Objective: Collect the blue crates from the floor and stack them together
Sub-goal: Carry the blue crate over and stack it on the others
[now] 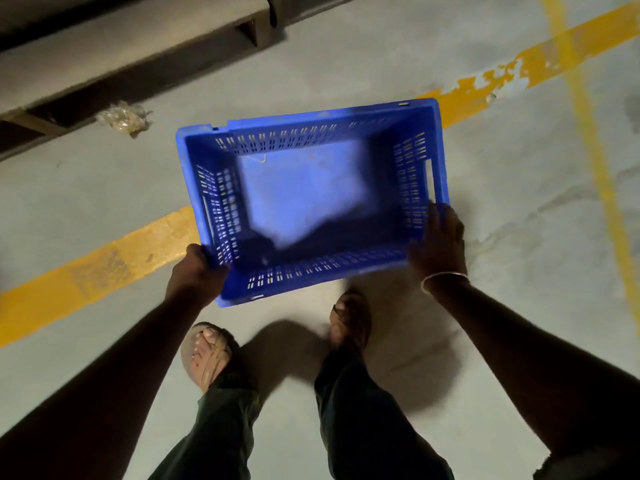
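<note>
One blue plastic crate with slotted walls is held in front of me above the grey floor, open side up and empty. My left hand grips its near left corner rim. My right hand, with a thin bangle at the wrist, holds the near right corner. The crate looks slightly blurred. No other blue crate is in view.
A broad yellow floor line runs diagonally under the crate, and a thinner one crosses at the right. A dark wooden pallet lies at the upper left with a crumpled plastic wrapper beside it. My sandalled feet stand below the crate.
</note>
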Action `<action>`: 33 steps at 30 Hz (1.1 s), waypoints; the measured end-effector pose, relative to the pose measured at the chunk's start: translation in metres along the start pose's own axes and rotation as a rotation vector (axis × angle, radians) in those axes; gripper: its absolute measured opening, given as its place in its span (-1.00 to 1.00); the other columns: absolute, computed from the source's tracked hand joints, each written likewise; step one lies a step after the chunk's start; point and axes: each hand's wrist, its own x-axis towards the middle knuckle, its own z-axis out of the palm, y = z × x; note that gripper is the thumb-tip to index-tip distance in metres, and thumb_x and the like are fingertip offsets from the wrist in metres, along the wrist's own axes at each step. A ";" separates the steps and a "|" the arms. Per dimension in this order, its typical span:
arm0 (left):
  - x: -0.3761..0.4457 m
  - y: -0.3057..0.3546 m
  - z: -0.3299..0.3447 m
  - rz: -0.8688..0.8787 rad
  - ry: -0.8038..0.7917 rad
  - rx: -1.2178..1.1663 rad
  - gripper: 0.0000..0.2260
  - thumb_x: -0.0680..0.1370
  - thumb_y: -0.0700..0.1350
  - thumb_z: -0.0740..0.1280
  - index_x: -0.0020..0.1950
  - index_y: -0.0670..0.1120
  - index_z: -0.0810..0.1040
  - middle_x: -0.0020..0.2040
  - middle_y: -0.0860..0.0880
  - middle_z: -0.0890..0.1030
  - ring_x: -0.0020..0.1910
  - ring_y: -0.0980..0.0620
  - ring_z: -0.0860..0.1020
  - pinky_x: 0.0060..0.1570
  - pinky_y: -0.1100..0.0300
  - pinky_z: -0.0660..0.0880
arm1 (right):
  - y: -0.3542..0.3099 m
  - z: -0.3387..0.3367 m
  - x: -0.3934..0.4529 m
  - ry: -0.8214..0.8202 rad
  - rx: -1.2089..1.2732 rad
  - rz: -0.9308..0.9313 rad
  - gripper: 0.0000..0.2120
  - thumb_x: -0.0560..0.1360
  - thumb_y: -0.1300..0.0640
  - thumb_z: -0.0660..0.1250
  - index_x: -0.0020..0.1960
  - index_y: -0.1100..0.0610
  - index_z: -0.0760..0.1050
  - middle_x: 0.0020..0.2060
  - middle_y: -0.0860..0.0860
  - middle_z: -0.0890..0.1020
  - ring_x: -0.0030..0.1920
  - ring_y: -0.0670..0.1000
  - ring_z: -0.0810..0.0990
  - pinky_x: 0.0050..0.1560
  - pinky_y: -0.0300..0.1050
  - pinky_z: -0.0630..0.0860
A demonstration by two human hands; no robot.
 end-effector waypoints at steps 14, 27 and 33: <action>-0.024 -0.057 -0.040 -0.047 0.288 0.095 -0.77 0.57 -0.03 0.25 0.12 -0.17 0.42 0.10 -0.35 0.59 0.05 -0.37 0.55 0.02 -0.13 0.52 | -0.005 -0.038 0.007 -0.225 0.174 0.072 -0.56 0.47 0.21 0.22 0.35 0.11 0.36 0.15 0.29 0.57 0.13 0.35 0.53 0.09 0.13 0.46; -0.389 -0.161 -0.180 -0.218 0.554 -0.220 -0.60 0.40 0.18 0.17 0.02 -0.10 0.49 -0.07 -0.24 0.63 -0.05 -0.31 0.58 -0.08 -0.11 0.51 | -0.095 -0.274 -0.204 -0.251 0.320 -0.240 -0.44 0.38 0.19 0.27 0.38 0.12 0.39 0.03 0.32 0.62 -0.02 0.36 0.59 -0.05 0.08 0.50; -0.548 -0.208 -0.182 -0.177 0.774 -0.372 -0.63 0.44 0.14 0.22 0.01 -0.14 0.53 -0.14 -0.19 0.64 -0.13 -0.25 0.59 -0.17 -0.03 0.45 | -0.110 -0.366 -0.284 -0.245 0.370 -0.426 -0.39 0.41 0.26 0.34 0.45 0.11 0.34 0.19 0.23 0.60 0.14 0.25 0.58 0.10 0.06 0.50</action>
